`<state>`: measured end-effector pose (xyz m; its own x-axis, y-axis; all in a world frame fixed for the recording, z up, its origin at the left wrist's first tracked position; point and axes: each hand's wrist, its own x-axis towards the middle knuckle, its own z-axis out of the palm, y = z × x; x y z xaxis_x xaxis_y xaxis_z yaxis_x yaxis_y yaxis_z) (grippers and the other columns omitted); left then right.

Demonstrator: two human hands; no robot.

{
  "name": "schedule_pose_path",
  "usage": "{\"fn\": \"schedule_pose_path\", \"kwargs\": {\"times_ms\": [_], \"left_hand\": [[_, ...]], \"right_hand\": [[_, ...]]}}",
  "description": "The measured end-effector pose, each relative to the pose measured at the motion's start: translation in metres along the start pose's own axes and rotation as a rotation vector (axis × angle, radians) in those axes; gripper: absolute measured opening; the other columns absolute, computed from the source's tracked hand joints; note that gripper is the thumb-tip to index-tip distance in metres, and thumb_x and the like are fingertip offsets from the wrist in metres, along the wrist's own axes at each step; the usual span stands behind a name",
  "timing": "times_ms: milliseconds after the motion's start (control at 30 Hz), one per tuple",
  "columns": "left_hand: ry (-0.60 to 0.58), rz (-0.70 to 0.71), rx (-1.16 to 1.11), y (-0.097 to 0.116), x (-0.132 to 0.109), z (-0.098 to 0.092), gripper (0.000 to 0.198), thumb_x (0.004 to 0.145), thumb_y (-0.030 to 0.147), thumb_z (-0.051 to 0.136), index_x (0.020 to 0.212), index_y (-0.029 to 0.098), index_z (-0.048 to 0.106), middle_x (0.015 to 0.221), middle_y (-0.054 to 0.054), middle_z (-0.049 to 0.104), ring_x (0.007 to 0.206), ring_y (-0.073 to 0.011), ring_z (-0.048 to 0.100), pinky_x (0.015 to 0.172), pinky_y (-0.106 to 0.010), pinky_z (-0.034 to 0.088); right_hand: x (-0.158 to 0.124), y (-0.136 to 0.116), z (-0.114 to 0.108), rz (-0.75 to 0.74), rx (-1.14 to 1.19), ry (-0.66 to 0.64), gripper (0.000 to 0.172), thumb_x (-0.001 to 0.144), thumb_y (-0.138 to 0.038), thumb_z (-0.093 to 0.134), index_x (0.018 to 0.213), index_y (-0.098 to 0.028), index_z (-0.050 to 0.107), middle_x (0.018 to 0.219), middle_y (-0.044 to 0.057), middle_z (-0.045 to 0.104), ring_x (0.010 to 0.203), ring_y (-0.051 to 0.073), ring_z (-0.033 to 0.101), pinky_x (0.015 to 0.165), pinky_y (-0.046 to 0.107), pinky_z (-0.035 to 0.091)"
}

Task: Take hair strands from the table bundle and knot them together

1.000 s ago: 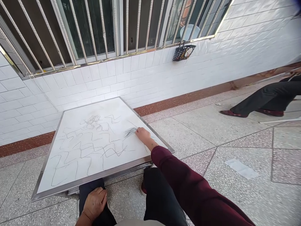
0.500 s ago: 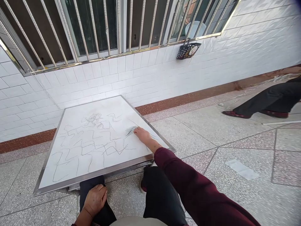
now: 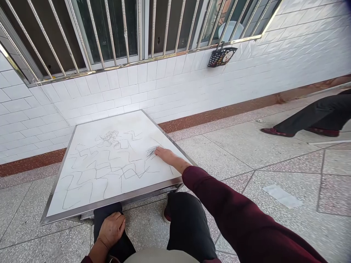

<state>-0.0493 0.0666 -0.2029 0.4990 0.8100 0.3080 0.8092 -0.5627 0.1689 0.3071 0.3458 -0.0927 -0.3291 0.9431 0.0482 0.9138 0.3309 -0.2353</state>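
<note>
The right hand (image 3: pixel 163 154) reaches over the near right part of the white table (image 3: pixel 109 201), its fingers close together and bent down at the edge of a dark patch (image 3: pixel 151 151) of fine lines. Whether they pinch something small cannot be told, since the tips are hidden. The patch lies flat on the tabletop, partly covered by the hand; whether it is loose strands or drawn marks is also unclear. Long wavy lines (image 3: pixel 102 168) spread over the left and middle of the top, and a small tangle (image 3: pixel 109 136) sits farther back.

The left hand (image 3: pixel 113 228) rests on the thigh (image 3: pixel 108 210), its fingers folded in a loose fist, with nothing visible in it.

For good work on this patch, a light touch seems best: fingertips low, the wrist steady, and short, even movements in one direction, so that the fine lines are not smeared or scattered. The dark red sleeve (image 3: pixel 219 197) crosses the near right corner and would be better lifted clear of the top. The free left hand could steady the table's near edge if the top shifts.
</note>
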Motion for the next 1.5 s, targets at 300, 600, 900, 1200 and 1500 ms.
{"fn": "schedule_pose_path", "kwargs": {"times_ms": [300, 600, 900, 1200, 1500], "left_hand": [[0.076, 0.008, -0.034, 0.001, 0.0, -0.001, 0.024, 0.095, 0.017, 0.041, 0.088, 0.021, 0.064, 0.073, -0.003, 0.06, 0.069, -0.0159, 0.061, 0.067, -0.027, 0.053], [0.092, 0.008, -0.039, -0.001, -0.001, 0.0, 0.024, 0.095, 0.019, 0.041, 0.088, 0.022, 0.064, 0.072, -0.003, 0.059, 0.069, -0.016, 0.06, 0.067, -0.027, 0.053], [0.075, 0.018, -0.023, -0.003, -0.002, 0.003, 0.02, 0.094, 0.017, 0.044, 0.089, 0.022, 0.063, 0.073, -0.003, 0.06, 0.071, -0.0163, 0.062, 0.069, -0.027, 0.053], [0.007, 0.003, 0.042, -0.002, -0.004, 0.005, 0.018, 0.093, 0.014, 0.045, 0.088, 0.02, 0.061, 0.076, -0.003, 0.062, 0.072, -0.0176, 0.062, 0.068, -0.029, 0.051], [0.01, -0.003, 0.027, -0.004, -0.005, 0.007, 0.019, 0.092, 0.013, 0.044, 0.084, 0.02, 0.06, 0.075, -0.003, 0.061, 0.072, -0.0175, 0.061, 0.068, -0.029, 0.05]], "right_hand": [[-0.01, -0.006, -0.013, -0.159, 0.02, -0.089, 0.022, 0.086, -0.008, 0.052, 0.104, -0.017, 0.059, 0.109, 0.008, 0.062, 0.099, 0.02, 0.057, 0.088, 0.031, 0.043], [-0.058, -0.023, 0.002, 0.048, 0.031, 0.014, 0.01, 0.094, -0.021, 0.049, 0.101, -0.021, 0.056, 0.11, 0.008, 0.061, 0.109, 0.021, 0.054, 0.089, 0.031, 0.043], [-0.084, -0.029, 0.017, 0.522, 0.078, 0.06, 0.016, 0.094, -0.026, 0.042, 0.094, -0.018, 0.056, 0.106, 0.012, 0.059, 0.087, 0.022, 0.063, 0.068, 0.031, 0.044], [-0.078, -0.032, 0.0, 0.544, 0.169, 0.126, 0.012, 0.095, -0.019, 0.038, 0.1, -0.018, 0.049, 0.088, 0.009, 0.061, 0.079, 0.022, 0.062, 0.063, 0.03, 0.038], [-0.062, -0.032, -0.004, 0.369, 0.38, 0.204, 0.024, 0.092, -0.02, 0.042, 0.113, -0.018, 0.054, 0.097, 0.008, 0.065, 0.085, 0.022, 0.06, 0.065, 0.029, 0.04]]}}
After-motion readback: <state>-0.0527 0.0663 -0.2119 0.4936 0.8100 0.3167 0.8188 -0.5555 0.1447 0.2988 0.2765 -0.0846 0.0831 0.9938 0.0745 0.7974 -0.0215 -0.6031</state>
